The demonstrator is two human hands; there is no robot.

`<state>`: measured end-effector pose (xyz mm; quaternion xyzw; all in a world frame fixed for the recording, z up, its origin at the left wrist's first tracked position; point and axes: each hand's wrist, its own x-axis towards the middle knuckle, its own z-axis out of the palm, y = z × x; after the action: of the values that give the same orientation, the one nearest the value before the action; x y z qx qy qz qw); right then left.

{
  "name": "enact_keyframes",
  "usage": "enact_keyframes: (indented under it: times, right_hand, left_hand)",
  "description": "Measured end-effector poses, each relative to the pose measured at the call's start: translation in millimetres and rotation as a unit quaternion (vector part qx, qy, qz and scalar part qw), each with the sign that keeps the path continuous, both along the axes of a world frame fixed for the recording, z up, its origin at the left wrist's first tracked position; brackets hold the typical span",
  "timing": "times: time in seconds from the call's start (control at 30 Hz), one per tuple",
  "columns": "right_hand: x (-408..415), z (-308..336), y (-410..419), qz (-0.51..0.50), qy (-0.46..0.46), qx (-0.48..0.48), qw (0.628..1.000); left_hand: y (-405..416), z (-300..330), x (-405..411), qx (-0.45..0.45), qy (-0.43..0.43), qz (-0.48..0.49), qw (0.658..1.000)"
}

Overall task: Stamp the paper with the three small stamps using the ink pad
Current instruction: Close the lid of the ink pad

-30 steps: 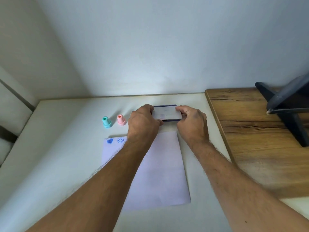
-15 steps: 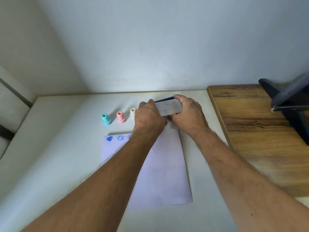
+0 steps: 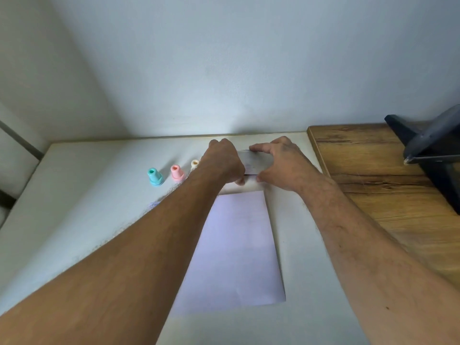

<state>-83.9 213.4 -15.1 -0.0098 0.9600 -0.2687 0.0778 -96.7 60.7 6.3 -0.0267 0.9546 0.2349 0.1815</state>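
Observation:
The ink pad [image 3: 254,163], a flat case with a pale lid, lies on the white table just beyond the paper. My left hand [image 3: 222,161] grips its left end and my right hand [image 3: 283,164] holds its right end, fingers on the far edge and thumb on the near edge. Three small stamps stand upright in a row to the left: teal [image 3: 154,176], pink [image 3: 176,172] and cream [image 3: 195,164], the cream one partly behind my left wrist. The pale lilac paper [image 3: 236,250] lies below; my left forearm hides its top left corner.
A wooden board [image 3: 378,185] adjoins the white table [image 3: 82,195] on the right, with a dark stand [image 3: 430,150] at its far right. The wall runs close behind the ink pad.
The ink pad was tilted up off the table half a second ago; now it lies flat, a little further from me, still held by both hands. My forearm now covers the stamped marks.

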Motion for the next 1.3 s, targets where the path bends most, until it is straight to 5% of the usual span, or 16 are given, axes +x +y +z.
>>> enact_keyframes:
  times: [0.33, 1.13, 1.3]
  right_hand:
    - [-4, 3, -1, 0.025, 0.005, 0.028, 0.999]
    - [7, 11, 13, -0.074, 0.062, -0.072, 0.993]
    - [24, 42, 4, -0.061, 0.106, -0.082, 0.989]
  left_hand:
    - [-6, -3, -3, 0.043, 0.0, -0.017, 0.999]
    - [-5, 14, 5, -0.085, 0.078, -0.045, 0.992]
    - [-14, 59, 16, -0.008, 0.148, 0.006, 0.989]
